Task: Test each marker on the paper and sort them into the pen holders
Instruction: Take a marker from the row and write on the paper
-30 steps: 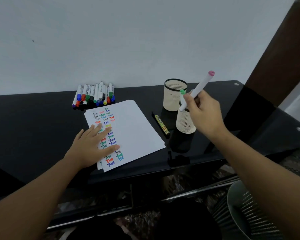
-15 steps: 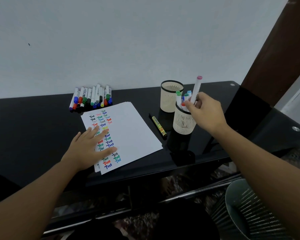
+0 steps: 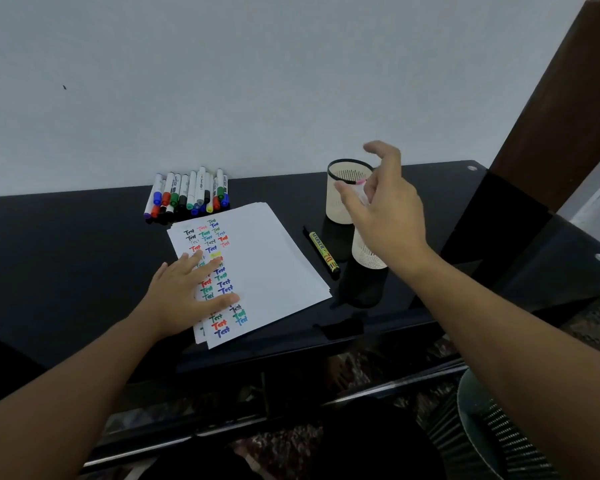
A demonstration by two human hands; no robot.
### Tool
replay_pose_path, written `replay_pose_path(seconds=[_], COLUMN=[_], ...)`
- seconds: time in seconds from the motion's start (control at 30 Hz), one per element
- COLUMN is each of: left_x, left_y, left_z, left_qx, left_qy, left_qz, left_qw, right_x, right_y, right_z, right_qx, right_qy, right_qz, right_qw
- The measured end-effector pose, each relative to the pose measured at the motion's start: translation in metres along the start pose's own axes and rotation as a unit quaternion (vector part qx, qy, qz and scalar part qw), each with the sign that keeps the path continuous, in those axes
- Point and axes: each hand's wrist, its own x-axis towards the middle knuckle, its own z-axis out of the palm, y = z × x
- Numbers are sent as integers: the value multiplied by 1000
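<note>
Now the right hand (image 3: 387, 216) hovers with loose, empty fingers above the near pen holder (image 3: 368, 252), while the left hand (image 3: 184, 296) presses flat on the paper (image 3: 271, 268); untested markers (image 3: 187, 197) lie beyond on the worktop (image 3: 66, 254).

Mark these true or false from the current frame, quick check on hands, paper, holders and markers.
1. The left hand rests flat on the paper. True.
2. The right hand grips a marker. False: its fingers are spread, holding nothing.
3. The yellow-labelled marker stands in a pen holder. False: it lies on the table, between the paper and the holders.
4. A pile of markers lies by the wall, behind the paper. True.
5. Both pen holders, far and near, are black. False: both are cream.
</note>
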Motion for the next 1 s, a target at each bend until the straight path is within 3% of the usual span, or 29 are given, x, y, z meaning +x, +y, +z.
replay_pose_path(seconds=[0.2,0.33,0.47,0.8,1.0], left_x=[9,21,18,19,21], left_y=[-5,-19,-25,-32,-35], left_z=[-24,-26,-16,-9,-5], left_qx=[-49,38,27,-58,-56], left_qy=[-28,0,2,55,78], left_qz=[-24,-16,-16,-16,-12], left_qw=[998,999,999,997,995], right_x=[3,2,10,79,101], right_y=[-28,-18,-6,-18,-24], right_z=[42,95,148,253,285], right_qx=[-21,-37,-44,-123,-194], right_qy=[-89,-221,-290,-295,-325], right_qz=[-85,-72,-47,-128,-189], right_qw=[992,972,955,939,906])
